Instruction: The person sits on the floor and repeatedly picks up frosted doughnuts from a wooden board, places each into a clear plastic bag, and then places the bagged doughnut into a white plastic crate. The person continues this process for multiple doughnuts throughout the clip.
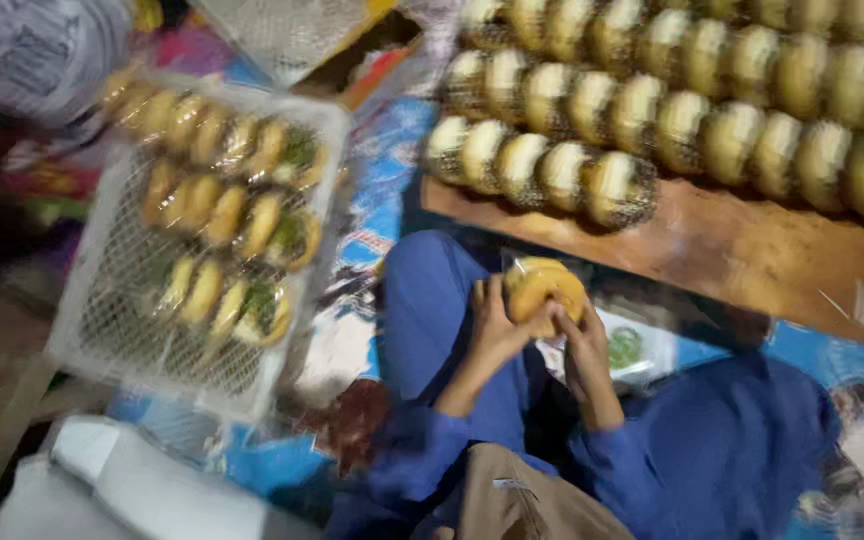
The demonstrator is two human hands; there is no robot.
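Left hand (492,325) and right hand (584,345) gripping round yellow bun (544,288) in clear wrap. Left of hands: white mesh crate (102,330) holding wrapped buns (222,215). Above hands: wooden board (752,250) carrying bun rows (672,110).

Yellow bun (544,290); white mesh tray (92,300); blue trousers (432,300).

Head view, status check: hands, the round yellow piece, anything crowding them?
Left hand and right hand both grip the round yellow piece over the lap. Wooden board of rolls just beyond; white mesh tray left. Nothing blocking.
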